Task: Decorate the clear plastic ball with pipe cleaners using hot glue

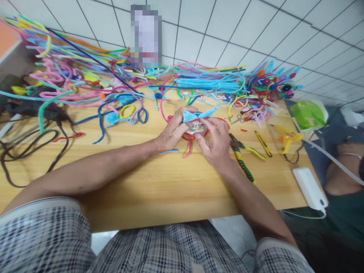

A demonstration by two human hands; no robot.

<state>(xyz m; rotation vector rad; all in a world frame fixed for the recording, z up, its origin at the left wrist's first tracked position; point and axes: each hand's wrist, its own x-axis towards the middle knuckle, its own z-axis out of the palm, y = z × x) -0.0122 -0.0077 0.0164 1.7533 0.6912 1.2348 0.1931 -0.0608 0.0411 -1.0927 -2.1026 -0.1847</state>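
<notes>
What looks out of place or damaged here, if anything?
Nothing plainly damaged. Untidy: pipe cleaners lie tangled at the table's left rear, unlike the neat blue bundle. Pliers lie with handles spread by the right hand. The held craft piece is partly covered; can't judge it.

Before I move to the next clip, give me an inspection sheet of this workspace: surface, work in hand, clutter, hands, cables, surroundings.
Surface: wooden table, light grain.
Work in hand: small piece with light-blue pointed parts and a red edge; partly hidden by fingers.
Clutter: fuzzy stems heaped along the far side; pliers, yellow cutter and yellow glue gun at right.
Hands: left hand and right hand both hold the small piece.
Cables: black cable looped at the left; white cable at the white box on the right.
Surroundings: tiled wall behind; another person's arm at far right.
</notes>
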